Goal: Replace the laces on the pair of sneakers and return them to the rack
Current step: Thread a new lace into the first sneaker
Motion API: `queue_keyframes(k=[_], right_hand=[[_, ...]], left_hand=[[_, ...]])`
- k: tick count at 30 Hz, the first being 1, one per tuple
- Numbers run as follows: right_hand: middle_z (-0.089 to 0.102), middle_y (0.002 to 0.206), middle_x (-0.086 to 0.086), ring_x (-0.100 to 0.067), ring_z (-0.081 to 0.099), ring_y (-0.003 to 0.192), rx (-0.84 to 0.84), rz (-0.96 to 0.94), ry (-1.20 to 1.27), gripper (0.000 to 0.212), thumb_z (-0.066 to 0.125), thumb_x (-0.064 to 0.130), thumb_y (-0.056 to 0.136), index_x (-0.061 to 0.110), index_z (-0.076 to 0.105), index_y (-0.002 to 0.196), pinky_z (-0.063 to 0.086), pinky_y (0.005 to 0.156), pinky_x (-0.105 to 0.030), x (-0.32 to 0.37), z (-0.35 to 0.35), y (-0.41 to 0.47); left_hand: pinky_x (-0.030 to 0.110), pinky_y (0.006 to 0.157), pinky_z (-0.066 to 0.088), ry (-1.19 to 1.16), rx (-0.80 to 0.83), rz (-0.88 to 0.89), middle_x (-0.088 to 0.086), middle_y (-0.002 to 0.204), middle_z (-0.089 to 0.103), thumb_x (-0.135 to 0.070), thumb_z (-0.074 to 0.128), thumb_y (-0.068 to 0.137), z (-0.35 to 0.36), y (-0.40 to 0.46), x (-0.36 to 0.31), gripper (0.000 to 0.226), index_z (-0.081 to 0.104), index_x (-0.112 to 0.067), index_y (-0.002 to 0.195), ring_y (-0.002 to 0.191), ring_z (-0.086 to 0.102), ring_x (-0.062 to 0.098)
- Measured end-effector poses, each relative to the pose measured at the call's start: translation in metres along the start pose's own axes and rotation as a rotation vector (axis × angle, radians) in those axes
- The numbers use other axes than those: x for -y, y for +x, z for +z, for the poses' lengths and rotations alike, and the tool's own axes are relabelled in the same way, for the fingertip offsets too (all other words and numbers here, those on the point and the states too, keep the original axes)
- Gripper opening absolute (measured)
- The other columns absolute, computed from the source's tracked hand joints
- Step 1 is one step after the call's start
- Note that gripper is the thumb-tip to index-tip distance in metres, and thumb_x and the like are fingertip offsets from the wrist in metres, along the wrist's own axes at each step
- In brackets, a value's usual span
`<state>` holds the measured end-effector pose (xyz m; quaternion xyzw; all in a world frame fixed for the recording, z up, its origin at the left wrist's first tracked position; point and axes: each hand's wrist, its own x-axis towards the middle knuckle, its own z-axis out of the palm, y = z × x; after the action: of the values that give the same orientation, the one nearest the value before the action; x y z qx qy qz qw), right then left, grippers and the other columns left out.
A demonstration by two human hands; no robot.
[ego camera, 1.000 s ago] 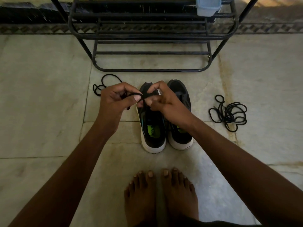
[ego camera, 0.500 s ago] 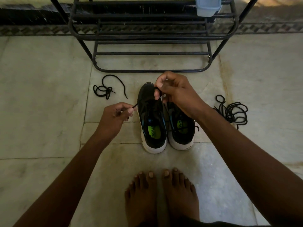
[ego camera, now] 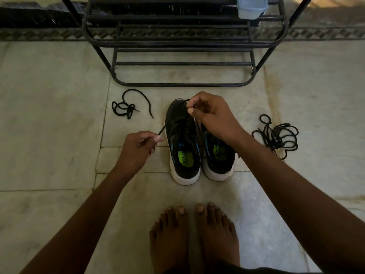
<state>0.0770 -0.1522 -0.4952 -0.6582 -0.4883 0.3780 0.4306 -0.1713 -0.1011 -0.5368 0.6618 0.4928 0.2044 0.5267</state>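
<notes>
My left hand (ego camera: 138,149) pinches one end of a black lace (ego camera: 162,129) between thumb and fingers, the other fingers curled in, and the lace runs taut from it up and to the right into the left sneaker (ego camera: 182,143). That sneaker stands just right of this hand, heel toward me, with a white sole and a bright green patch on the insole. My right hand (ego camera: 212,117) is farther from me and to the right, over the front of the pair, its fingertips pinched on the other part of the same lace near the left sneaker's toe; the rest of that hand is curled and covers the front of the right sneaker (ego camera: 218,155), which stands touching its partner on the right side. Beyond my left hand and a little to its left, a short loose lace (ego camera: 128,107) lies tangled on the stone floor (ego camera: 49,125). Well to the right of my right hand, apart from the shoes, a bigger bundle of black laces (ego camera: 278,136) lies in loops. Straight ahead, beyond both hands, stands the black metal rack (ego camera: 181,44), its lowest bars near the floor, and a pale blue plastic tub (ego camera: 251,6) sits on an upper bar toward its right. My bare feet (ego camera: 194,238) are close below the sneakers' heels, between my forearms.
</notes>
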Motion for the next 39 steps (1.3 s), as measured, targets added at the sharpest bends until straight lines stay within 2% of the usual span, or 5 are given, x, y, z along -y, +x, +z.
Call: queue_keyframes(k=[8,13,22,28,39], right_hand=[[0.059,0.112,0.001,-0.013,0.064,0.099,-0.118,0.041,-0.274,0.016,0.070,0.033,0.085,0.034,0.062,0.100,0.057,0.090,-0.039,-0.020,0.011,-0.015],[0.067,0.078,0.005,-0.006,0.064,0.075,0.016,0.071,-0.321,0.012,0.075,0.024,0.087,0.020,0.065,0.084,0.059,0.077,-0.031,-0.009,0.014,-0.029],[0.054,0.092,0.002,-0.017,0.054,0.079,0.122,0.008,-0.635,0.026,0.084,0.028,0.078,0.017,0.061,0.084,0.045,0.070,-0.024,-0.020,0.032,-0.037],[0.065,0.082,0.000,-0.013,0.060,0.068,0.065,0.016,-0.601,0.021,0.080,0.032,0.082,0.013,0.071,0.085,0.051,0.066,-0.024,-0.021,0.034,-0.033],[0.070,0.075,-0.007,-0.014,0.063,0.066,0.102,0.168,-0.476,0.013,0.069,0.016,0.093,0.007,0.074,0.086,0.050,0.067,-0.025,-0.024,0.029,-0.028]], left_hand=[[0.025,0.048,0.044,-0.138,-0.070,0.068,0.015,0.070,0.065,-0.013,0.060,0.102,0.013,-0.004,-0.030,0.018,0.073,-0.003,0.094,0.053,0.055,0.018],[0.027,0.053,0.052,-0.184,-0.059,0.082,0.011,0.070,0.070,-0.006,0.066,0.098,0.024,-0.006,-0.034,0.010,0.072,0.001,0.093,0.056,0.063,0.018],[0.036,0.073,0.064,-0.125,-0.099,0.051,0.007,0.078,0.077,-0.001,0.074,0.089,0.031,-0.002,-0.025,0.006,0.074,-0.007,0.090,0.071,0.074,0.024],[0.042,0.076,0.062,0.024,-0.119,0.110,-0.001,0.086,0.075,-0.009,0.075,0.090,0.040,-0.004,-0.021,0.022,0.072,-0.030,0.085,0.080,0.073,0.015],[0.033,0.081,0.063,0.041,-0.158,0.141,-0.003,0.088,0.077,-0.003,0.073,0.091,0.051,-0.002,-0.029,0.015,0.079,-0.012,0.102,0.082,0.075,0.008]])
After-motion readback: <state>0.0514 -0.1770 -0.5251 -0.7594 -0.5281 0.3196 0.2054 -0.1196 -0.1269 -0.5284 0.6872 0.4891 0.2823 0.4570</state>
